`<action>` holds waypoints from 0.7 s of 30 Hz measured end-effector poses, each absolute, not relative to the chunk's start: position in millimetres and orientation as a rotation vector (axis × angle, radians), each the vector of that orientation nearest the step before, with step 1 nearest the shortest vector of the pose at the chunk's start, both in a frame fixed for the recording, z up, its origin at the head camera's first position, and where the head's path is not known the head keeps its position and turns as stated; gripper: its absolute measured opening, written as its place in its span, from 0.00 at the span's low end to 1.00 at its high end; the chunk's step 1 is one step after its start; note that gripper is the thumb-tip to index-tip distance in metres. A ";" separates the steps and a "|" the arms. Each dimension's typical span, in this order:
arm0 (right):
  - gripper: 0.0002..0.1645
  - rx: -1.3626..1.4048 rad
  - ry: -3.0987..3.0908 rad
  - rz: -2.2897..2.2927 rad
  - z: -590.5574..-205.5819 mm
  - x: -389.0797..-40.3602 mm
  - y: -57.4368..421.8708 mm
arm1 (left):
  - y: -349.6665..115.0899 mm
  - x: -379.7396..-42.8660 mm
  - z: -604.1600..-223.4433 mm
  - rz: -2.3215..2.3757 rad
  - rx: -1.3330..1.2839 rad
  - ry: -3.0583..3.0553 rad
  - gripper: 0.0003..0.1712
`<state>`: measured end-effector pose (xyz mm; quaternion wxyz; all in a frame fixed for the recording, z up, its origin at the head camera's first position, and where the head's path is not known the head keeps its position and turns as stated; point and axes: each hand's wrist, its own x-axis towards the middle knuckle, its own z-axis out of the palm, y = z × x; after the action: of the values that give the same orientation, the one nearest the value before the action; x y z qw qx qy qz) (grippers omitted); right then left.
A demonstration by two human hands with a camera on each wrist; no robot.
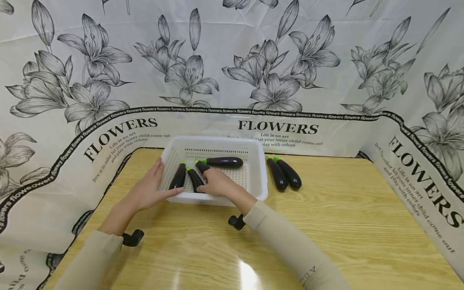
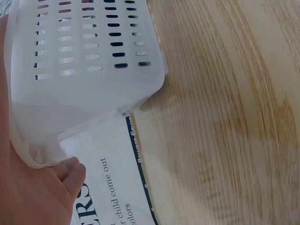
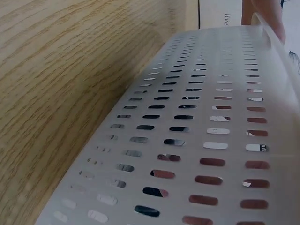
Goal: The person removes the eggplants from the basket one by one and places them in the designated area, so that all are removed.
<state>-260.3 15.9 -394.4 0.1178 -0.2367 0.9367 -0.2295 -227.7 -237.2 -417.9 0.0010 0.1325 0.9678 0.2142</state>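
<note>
A white perforated plastic basket (image 1: 263,181) stands toward the back of the table and holds several eggplants. My left hand (image 1: 146,190) grips its left front corner, the thumb lying over the front rim; in the left wrist view, fingertips (image 2: 74,174) curl under the rim. Reaching over the front wall, my right hand (image 1: 220,183) holds an eggplant (image 1: 202,166) whose lower part is hidden beneath the fingers. The thumb is close to another eggplant (image 1: 195,179). One eggplant (image 1: 178,177) lies along the left side, and one (image 1: 224,162) lies crosswise at the back.
Two more eggplants (image 1: 284,174) lie side by side on the wooden table (image 1: 348,225), just right of the basket. A flower-printed cloth (image 1: 203,92) hangs behind the table and along its sides. In the right wrist view the basket's slotted wall (image 3: 276,145) blocks the right hand.
</note>
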 end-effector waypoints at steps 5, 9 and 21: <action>0.17 -0.617 2.737 -0.619 -398.8 -266.7 6.5 | -237.9 -228.0 -418.0 0.679 0.426 3.048 0.74; 0.17 -0.578 2.722 -0.549 -405.5 -270.1 0.3 | -237.3 -226.2 -420.6 0.678 0.425 3.045 0.74; 0.19 -0.593 2.703 -0.551 -405.7 -273.3 -5.4 | -237.3 -226.8 -416.7 0.660 0.428 3.036 0.73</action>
<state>-273.3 -5.4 -405.7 0.1593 -0.2074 0.9458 -0.1927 -226.8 -237.3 -416.7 0.0024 0.1366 0.9680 0.2105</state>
